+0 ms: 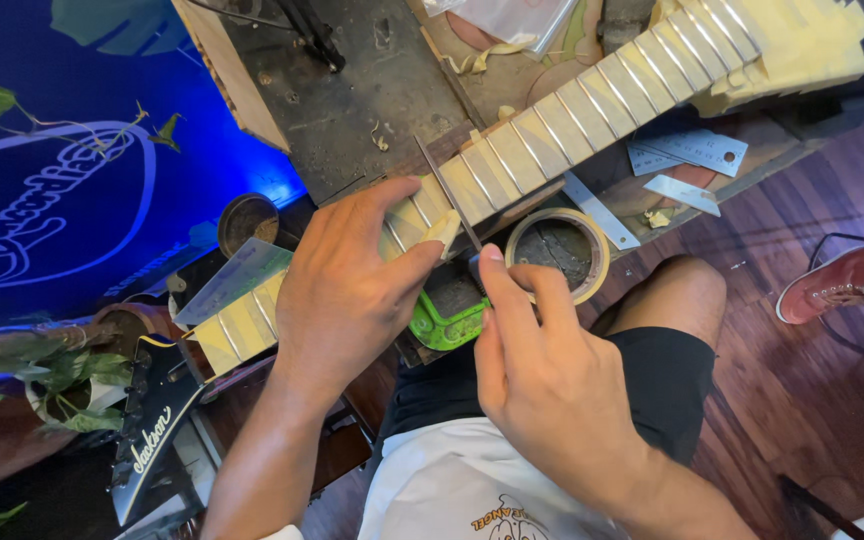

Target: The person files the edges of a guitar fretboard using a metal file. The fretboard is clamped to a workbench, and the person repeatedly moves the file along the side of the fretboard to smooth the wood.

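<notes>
A guitar neck [562,125] lies across a workbench, its fretboard covered between the metal frets with pale masking tape. My left hand [347,290] presses down on the neck near the lower frets, thumb and fingers spread over the tape. My right hand [542,370] pinches a thin metal file [444,190] that lies across one fret beside my left thumb. The black headstock [152,440] sticks out at the lower left.
A roll of masking tape [557,250] sits by my right hand. Steel rulers [687,150] lie on the bench at the right. A green tool [447,315] rests under the neck. My bare knee [687,290] and a red shoe [837,285] are at the right; plant leaves [72,375] at the left.
</notes>
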